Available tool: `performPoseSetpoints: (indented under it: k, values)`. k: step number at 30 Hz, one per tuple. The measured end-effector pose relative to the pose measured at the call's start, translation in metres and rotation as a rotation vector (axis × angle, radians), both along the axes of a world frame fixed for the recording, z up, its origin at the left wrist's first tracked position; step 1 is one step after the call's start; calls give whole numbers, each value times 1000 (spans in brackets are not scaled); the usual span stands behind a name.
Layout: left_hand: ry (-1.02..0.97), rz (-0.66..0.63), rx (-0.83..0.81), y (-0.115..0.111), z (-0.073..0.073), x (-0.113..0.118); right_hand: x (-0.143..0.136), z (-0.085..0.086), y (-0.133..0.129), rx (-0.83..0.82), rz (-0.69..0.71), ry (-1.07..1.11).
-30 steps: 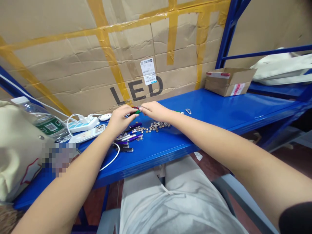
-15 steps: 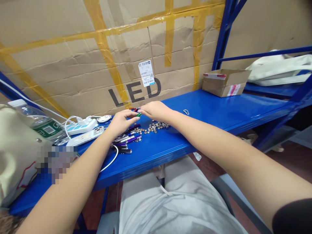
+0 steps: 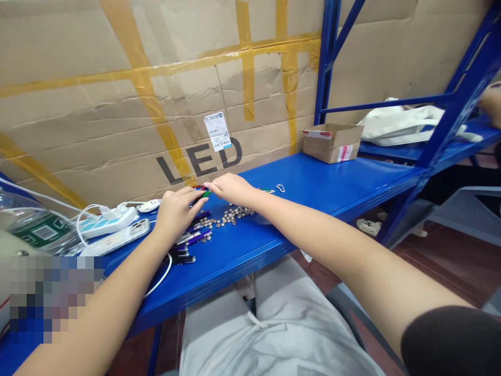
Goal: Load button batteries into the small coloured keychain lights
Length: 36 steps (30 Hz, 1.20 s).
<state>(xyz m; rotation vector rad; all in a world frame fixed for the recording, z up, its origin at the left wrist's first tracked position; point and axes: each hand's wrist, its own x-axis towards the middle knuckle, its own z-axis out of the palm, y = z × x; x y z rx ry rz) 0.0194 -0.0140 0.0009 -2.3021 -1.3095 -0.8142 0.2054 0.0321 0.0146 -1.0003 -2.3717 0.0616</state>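
On the blue shelf (image 3: 235, 250), my left hand (image 3: 176, 211) has its thumb and fingers around a green tube (image 3: 205, 194). My right hand (image 3: 229, 188) is closed at the tube's right end, its fingertips partly hidden. A red tube (image 3: 199, 186) lies just behind the green one, close to both hands. Several button cells (image 3: 230, 215) are scattered below my right hand. Purple, silver and black tubes (image 3: 199, 238) lie in a loose pile below my left hand. Beyond my right forearm are another green piece (image 3: 266, 190) and a metal clip (image 3: 281, 188).
Left: a power strip (image 3: 105, 222), a phone (image 3: 117, 237), a white cable (image 3: 166, 274) and a plastic bottle (image 3: 39, 227). A small open box (image 3: 332, 143) stands at right, near a white bag (image 3: 399, 122). A large carton (image 3: 258, 89) rises behind. Another person's arm (image 3: 491, 104) shows far right.
The view has shifted right, so the scene sits further left. More of the green tube shows between my hands. A green piece beside the clip and a person's arm at far right have come into sight.
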Motion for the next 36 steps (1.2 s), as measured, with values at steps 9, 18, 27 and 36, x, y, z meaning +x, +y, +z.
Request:
performPoseSetpoints:
  k: [9, 18, 27, 36]
  values:
    - [-143, 41, -94, 7, 2, -8, 103, 18, 45, -368, -325, -408]
    - [-172, 36, -140, 7, 3, -12, 95, 11, 46, -407, -295, -446]
    - [-382, -190, -399, 2, -10, 9, 42, 6, 20, -675, 141, 163]
    - [-295, -6, -184, -6, -9, 17, 7, -6, 6, -1269, 367, 680]
